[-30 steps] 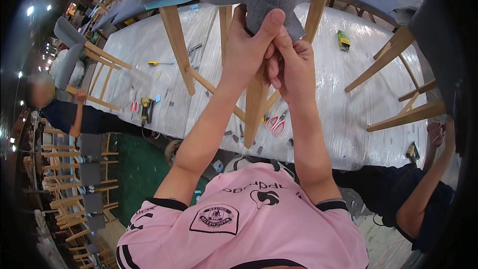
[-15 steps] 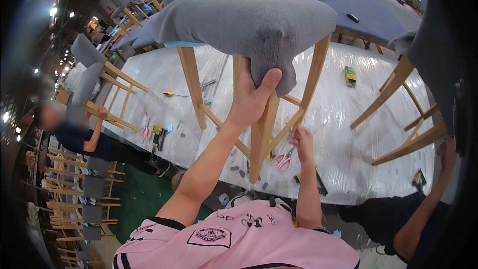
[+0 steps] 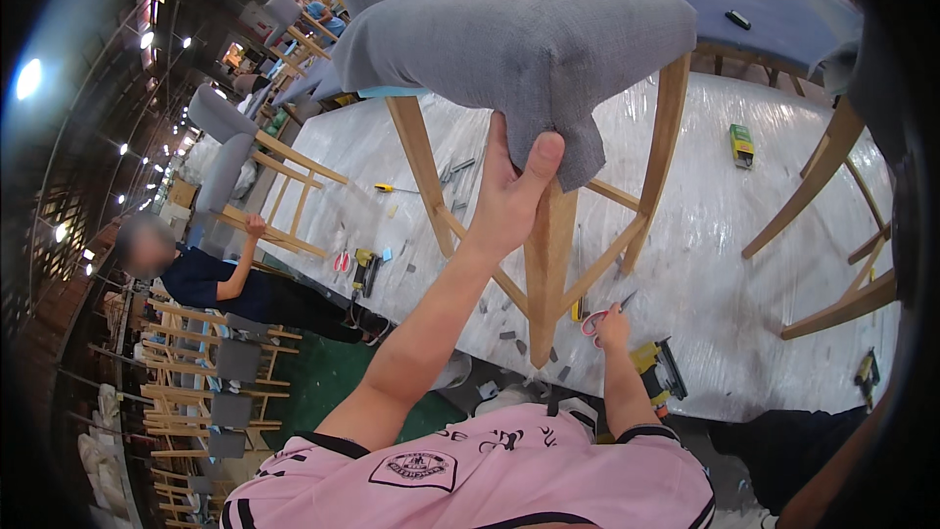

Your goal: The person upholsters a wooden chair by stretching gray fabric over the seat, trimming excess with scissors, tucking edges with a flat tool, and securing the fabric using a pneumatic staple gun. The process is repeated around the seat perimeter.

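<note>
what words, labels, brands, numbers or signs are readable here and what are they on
Pink shirt: black chest lettering, not copied out here.
Shirt crest: small lettering, not copied out here.
Green-and-yellow box: any print too small to read.
Grey upholstered chair: no lettering visible.

Two pairs of red-handled scissors (image 3: 593, 314), three staple guns (image 3: 647, 360), two yellow-handled screwdrivers (image 3: 383, 187), one green-and-yellow box (image 3: 741, 149)

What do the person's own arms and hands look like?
The left hand and right hand are ungloved, with bare forearms. The pink left sleeve and right sleeve are short and end in black bands; the left one also carries black markings.
</note>
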`<action>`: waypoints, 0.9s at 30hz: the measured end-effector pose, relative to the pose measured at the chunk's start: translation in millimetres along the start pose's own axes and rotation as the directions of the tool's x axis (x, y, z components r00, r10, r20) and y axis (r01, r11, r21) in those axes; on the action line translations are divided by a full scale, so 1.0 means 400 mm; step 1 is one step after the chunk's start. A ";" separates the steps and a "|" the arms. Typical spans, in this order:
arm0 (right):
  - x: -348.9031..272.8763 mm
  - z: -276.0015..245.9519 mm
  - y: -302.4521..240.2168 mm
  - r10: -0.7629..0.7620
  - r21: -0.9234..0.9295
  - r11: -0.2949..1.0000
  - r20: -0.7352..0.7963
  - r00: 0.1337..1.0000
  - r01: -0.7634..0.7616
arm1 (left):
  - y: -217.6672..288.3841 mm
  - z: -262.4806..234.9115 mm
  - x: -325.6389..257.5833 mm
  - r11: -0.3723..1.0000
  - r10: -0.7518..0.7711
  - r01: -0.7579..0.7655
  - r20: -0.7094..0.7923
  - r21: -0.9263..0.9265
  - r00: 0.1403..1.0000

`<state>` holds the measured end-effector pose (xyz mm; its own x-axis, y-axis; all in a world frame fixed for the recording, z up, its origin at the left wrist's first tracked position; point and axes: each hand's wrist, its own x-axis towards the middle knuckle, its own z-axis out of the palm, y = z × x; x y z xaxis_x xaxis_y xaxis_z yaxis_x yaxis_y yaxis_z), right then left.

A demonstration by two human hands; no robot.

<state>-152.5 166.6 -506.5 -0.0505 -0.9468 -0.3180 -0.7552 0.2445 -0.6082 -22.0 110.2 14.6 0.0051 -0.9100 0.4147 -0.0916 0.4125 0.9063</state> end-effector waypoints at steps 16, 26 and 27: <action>-0.282 -0.822 -0.178 -0.185 0.741 0.616 -0.193 0.964 0.267 | -0.003 0.020 -0.085 0.903 -0.041 -0.075 -0.257 -0.424 0.965; -0.478 -1.265 -0.626 -0.695 0.120 0.719 0.109 0.711 0.684 | -0.003 0.008 -0.105 0.746 -0.043 -0.180 -0.316 -0.641 0.948; -0.491 -1.266 -0.641 -0.641 0.101 0.767 0.181 0.746 0.634 | 0.006 0.009 -0.110 0.727 -0.058 -0.200 -0.349 -0.657 0.935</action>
<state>-279.7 183.9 80.3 0.5644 -0.8253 0.0209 -0.5448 -0.3914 -0.7416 -26.2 151.1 -1.9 0.3574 -0.8602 0.3638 0.5870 0.5099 0.6289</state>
